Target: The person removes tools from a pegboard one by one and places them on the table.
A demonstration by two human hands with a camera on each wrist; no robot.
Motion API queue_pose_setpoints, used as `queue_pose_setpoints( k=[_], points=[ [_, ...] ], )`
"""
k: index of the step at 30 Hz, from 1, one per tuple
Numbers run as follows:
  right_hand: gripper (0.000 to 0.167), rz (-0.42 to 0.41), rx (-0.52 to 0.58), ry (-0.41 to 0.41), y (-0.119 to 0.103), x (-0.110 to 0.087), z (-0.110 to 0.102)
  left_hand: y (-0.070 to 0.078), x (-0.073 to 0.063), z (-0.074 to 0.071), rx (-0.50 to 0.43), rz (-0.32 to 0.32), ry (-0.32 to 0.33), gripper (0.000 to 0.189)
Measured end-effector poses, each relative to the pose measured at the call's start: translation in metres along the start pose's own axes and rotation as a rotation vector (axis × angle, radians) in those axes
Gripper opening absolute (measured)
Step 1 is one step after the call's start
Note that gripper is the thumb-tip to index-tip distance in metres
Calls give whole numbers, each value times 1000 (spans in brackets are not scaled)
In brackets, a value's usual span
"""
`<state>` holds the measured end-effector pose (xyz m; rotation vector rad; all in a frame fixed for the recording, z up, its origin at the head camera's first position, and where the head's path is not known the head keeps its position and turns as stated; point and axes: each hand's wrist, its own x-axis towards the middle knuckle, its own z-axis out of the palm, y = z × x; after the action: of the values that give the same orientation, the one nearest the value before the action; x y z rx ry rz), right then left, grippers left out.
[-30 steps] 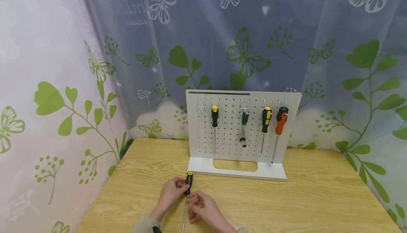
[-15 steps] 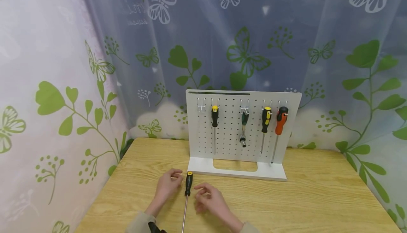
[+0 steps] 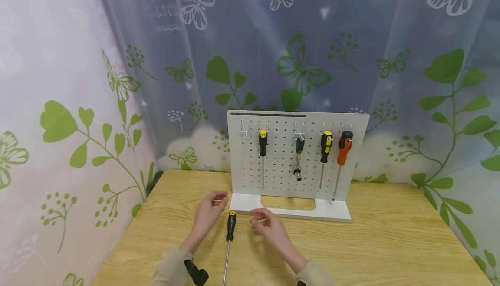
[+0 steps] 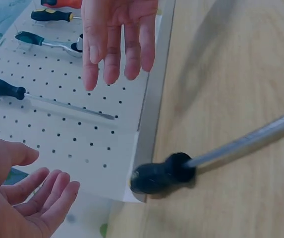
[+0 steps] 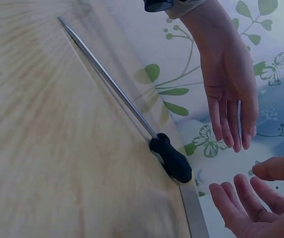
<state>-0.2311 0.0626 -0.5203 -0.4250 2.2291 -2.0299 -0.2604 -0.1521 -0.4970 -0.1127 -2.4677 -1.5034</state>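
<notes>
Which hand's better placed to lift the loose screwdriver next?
Probably left: in the head view, the left hand appears slightly nearer the loose screwdriver than the right hand; both are empty.

back drape point(image 3: 250, 30): blue-grey, butterfly-print | left drape point(image 3: 50, 69): pale, green leaf-print | table point(image 3: 390, 238): light woodgrain

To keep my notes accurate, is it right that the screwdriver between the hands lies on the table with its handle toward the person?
Not quite: its handle points the other way, toward the pegboard, as the head view shows; the screwdriver does lie on the table.
</notes>
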Motion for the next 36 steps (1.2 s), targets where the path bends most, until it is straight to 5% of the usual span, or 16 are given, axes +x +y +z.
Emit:
queue_pose_setpoints(
  k=[9, 20, 36],
  points=[
    [28, -76, -43, 132, -5, 16, -14, 15, 15, 6, -10, 94, -35, 25],
    [29, -122, -176, 275, -10, 46, -34, 37, 35, 17, -87, 115, -29, 30],
    [36, -149, -216, 290, -16, 78, -47, 63, 57, 33, -156, 143, -31, 29]
  ],
)
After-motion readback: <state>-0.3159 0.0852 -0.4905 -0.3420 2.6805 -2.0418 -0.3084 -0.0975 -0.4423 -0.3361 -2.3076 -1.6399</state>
